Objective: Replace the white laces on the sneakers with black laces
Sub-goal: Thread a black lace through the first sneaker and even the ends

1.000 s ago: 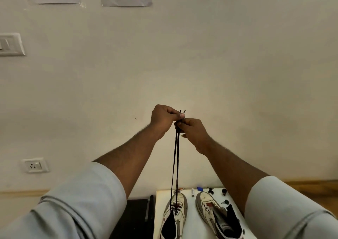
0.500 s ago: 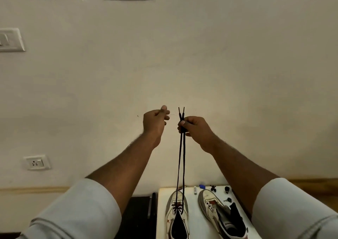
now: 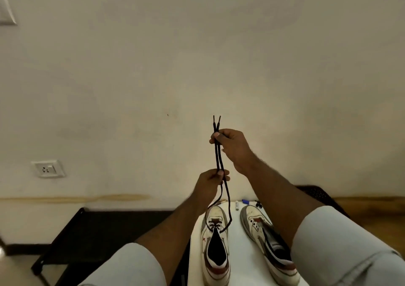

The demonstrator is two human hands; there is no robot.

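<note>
The left hand [image 3: 210, 182] had dropped down the black lace [image 3: 219, 154], pinching both strands below the right hand [image 3: 230, 141] gripping its tips; the left sneaker [image 3: 215, 242] was partly laced, the right sneaker [image 3: 265, 242] unlaced.

Black lace [image 3: 219, 154]; off-white sneakers [image 3: 215, 250] with red-brown accents; white table [image 3: 245, 263]; pale-grey sleeves [image 3: 341, 248].

No text, label, brand or number can be read anywhere; the small marker [image 3: 237, 206] at twelve o'clock of the table [image 3: 245, 263] is too blurred.
</note>
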